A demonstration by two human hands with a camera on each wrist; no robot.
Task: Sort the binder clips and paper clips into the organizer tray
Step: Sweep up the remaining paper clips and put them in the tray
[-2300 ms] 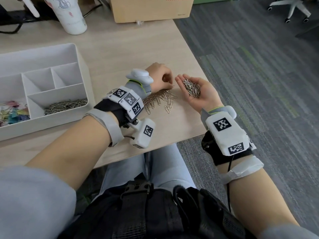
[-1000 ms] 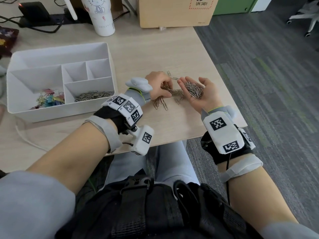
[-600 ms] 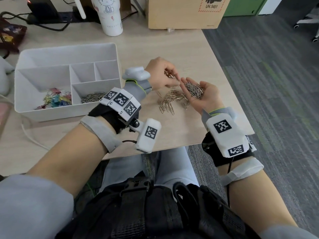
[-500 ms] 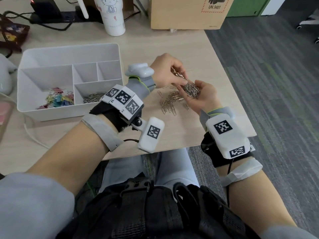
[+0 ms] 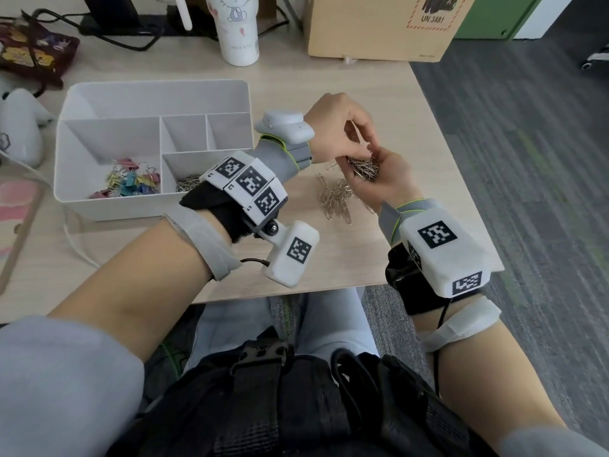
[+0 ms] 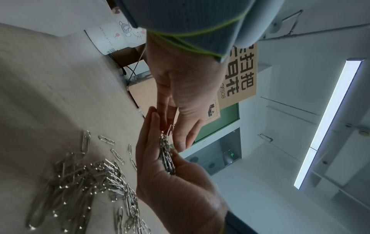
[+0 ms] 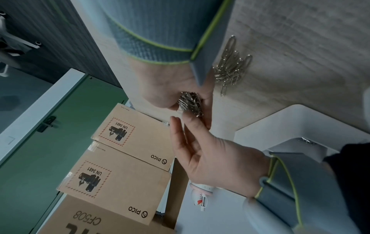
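My right hand [image 5: 385, 183] is cupped palm-up just above the desk and holds a bunch of silver paper clips [image 5: 364, 166]. My left hand [image 5: 365, 150] reaches down into that palm, its fingertips pinching a few clips at the top of the bunch [image 6: 167, 158]. A loose heap of paper clips [image 5: 336, 199] lies on the desk just left of the right hand. The white organizer tray [image 5: 155, 85] stands to the left. Coloured binder clips [image 5: 128, 184] fill its front-left compartment and paper clips [image 5: 188, 186] lie in the front-right one, partly hidden by my left wrist.
A white tumbler [image 5: 239, 28] and a cardboard box [image 5: 379, 24] stand at the back of the desk. Cables and a dark pouch [image 5: 33, 51] are at the back left. The desk's right edge [image 5: 461, 179] runs close to the right hand, with carpet beyond.
My left hand has left the heap on the desk, risen with a few clips and come down onto the right palm. The right hand has curled tighter round its bunch.
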